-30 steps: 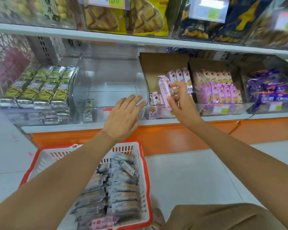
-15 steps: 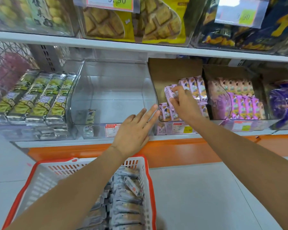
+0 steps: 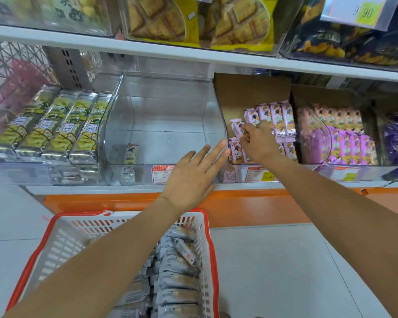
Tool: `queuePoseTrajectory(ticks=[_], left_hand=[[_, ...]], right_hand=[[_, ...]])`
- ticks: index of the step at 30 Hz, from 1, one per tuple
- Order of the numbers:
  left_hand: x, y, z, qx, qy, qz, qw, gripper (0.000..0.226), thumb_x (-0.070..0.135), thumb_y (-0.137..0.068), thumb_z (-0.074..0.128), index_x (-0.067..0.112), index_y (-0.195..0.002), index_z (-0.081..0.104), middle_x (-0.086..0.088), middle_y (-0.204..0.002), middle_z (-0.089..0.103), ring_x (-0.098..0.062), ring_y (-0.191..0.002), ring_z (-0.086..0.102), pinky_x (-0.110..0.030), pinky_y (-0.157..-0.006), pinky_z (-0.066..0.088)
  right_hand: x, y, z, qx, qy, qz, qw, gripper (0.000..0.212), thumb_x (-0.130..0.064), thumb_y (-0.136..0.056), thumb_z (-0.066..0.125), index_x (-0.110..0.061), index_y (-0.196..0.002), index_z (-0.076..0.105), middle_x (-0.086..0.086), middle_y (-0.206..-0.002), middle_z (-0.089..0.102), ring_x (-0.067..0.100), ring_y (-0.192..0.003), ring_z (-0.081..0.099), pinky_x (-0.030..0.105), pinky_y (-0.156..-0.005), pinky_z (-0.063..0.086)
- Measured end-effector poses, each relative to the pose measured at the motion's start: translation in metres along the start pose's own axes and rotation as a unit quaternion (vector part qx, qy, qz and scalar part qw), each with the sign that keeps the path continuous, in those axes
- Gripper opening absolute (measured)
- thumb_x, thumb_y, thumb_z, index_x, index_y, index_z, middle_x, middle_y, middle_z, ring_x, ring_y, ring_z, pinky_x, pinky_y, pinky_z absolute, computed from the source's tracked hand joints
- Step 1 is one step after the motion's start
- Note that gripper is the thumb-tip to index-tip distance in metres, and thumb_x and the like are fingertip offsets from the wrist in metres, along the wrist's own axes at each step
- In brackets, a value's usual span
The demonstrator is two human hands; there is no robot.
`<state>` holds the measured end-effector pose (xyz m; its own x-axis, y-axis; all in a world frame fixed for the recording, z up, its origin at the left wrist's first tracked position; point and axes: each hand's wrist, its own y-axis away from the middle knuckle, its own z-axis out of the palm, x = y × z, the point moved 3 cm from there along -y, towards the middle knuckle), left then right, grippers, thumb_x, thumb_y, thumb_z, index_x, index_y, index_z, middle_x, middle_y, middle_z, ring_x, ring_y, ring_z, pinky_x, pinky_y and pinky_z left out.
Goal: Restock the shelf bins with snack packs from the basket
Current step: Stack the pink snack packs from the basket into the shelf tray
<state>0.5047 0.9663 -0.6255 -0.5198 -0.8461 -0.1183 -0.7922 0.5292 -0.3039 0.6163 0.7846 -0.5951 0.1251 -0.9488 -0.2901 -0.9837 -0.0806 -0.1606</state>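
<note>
The right hand [image 3: 256, 141] has gone deeper into the box [image 3: 251, 92] just right of the clear bin [image 3: 166, 125], taking its pink pack [image 3: 236, 127] from the box's front in among the rows. It pinches the pack by its edge, tilted, likely to slot it upright with the rest. The left hand [image 3: 191, 177] has crept up to the clear bin's right wall. It holds nothing and its fingers are straight, the tips at the wall, perhaps to steady it.

Four pink packs stand in the box's back row. The clear bin holds one lone pack [image 3: 131, 153] near its front. Left of that bin lie four columns of green packs [image 3: 51, 125]. Below it sits one basket [image 3: 62, 244], with grey packs [image 3: 179, 281] stacked inside, too many to count.
</note>
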Motion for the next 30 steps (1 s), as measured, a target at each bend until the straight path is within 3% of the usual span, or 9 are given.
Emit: queuePoseTrajectory(ticks=[5, 11, 15, 18, 20, 24, 30], left_hand=[[0.002, 0.003, -0.007, -0.012, 0.021, -0.01, 1.0, 0.076, 0.032, -0.099, 0.044, 0.02, -0.157, -0.002, 0.0, -0.158, -0.02, -0.028, -0.15, 0.013, -0.042, -0.119, 0.021], [0.003, 0.008, -0.015, -0.033, 0.016, -0.021, 0.999, 0.074, 0.028, -0.099, 0.04, 0.024, -0.156, -0.006, -0.003, -0.164, -0.013, -0.026, -0.152, 0.003, -0.042, -0.121, 0.005], [0.0, 0.018, -0.015, -0.025, -0.008, -0.003, 1.0, 0.072, 0.027, -0.093, 0.048, 0.02, -0.157, 0.014, -0.008, -0.164, 0.01, -0.028, -0.15, 0.013, -0.042, -0.12, 0.002], [-0.003, 0.037, -0.015, -0.007, -0.042, -0.002, 0.999, 0.072, 0.028, -0.083, 0.057, 0.013, -0.15, 0.036, -0.014, -0.153, 0.036, -0.033, -0.143, 0.03, -0.047, -0.12, 0.014], [-0.007, 0.056, -0.014, 0.017, -0.049, -0.002, 0.999, 0.07, 0.027, -0.076, 0.064, 0.01, -0.142, 0.047, -0.015, -0.138, 0.048, -0.034, -0.129, 0.039, -0.048, -0.114, 0.021], [-0.023, 0.101, -0.005, 0.031, -0.062, 0.008, 0.998, 0.061, 0.022, -0.069, 0.071, 0.008, -0.127, 0.057, -0.014, -0.12, 0.053, -0.033, -0.109, 0.046, -0.045, -0.097, 0.033], [-0.059, 0.165, 0.036, -0.086, -0.055, -0.072, 0.992, 0.059, 0.021, -0.064, 0.078, 0.007, -0.12, 0.062, -0.013, -0.115, 0.062, -0.034, -0.106, 0.056, -0.044, -0.091, 0.039]], right_hand=[[0.003, 0.013, -0.004, -0.034, -0.018, 0.008, 0.999, 0.067, -0.021, -0.089, 0.066, -0.015, -0.149, 0.035, 0.018, -0.136, 0.034, 0.034, -0.126, 0.041, 0.043, -0.109, 0.038], [0.001, 0.029, -0.013, -0.033, -0.049, 0.038, 0.998, 0.062, -0.014, -0.09, 0.064, -0.019, -0.147, 0.039, 0.014, -0.141, 0.033, 0.031, -0.123, 0.049, 0.042, -0.104, 0.044], [-0.011, 0.049, -0.027, 0.041, -0.083, 0.006, 0.996, 0.043, -0.013, -0.092, 0.057, -0.013, -0.135, 0.051, 0.013, -0.13, 0.046, 0.028, -0.1, 0.059, 0.042, -0.087, 0.051], [-0.04, 0.077, -0.035, 0.107, -0.154, -0.065, 0.98, 0.026, -0.011, -0.094, 0.053, -0.014, -0.119, 0.058, -0.004, -0.098, 0.053, 0.006, -0.072, 0.053, 0.031, -0.068, 0.047], [-0.062, 0.1, -0.032, 0.119, -0.2, -0.1, 0.967, 0.02, -0.01, -0.094, 0.052, -0.015, -0.112, 0.059, -0.009, -0.084, 0.052, 0.004, -0.066, 0.051, 0.028, -0.061, 0.044], [-0.101, 0.146, 0.004, 0.073, -0.245, -0.148, 0.955, 0.018, -0.012, -0.091, 0.052, -0.021, -0.106, 0.058, -0.016, -0.077, 0.05, 0.006, -0.061, 0.051, 0.034, -0.065, 0.046], [-0.132, 0.206, 0.103, -0.115, -0.225, -0.176, 0.951, 0.025, -0.015, -0.095, 0.052, -0.021, -0.119, 0.055, -0.006, -0.086, 0.054, 0.01, -0.067, 0.05, 0.036, -0.064, 0.047]])
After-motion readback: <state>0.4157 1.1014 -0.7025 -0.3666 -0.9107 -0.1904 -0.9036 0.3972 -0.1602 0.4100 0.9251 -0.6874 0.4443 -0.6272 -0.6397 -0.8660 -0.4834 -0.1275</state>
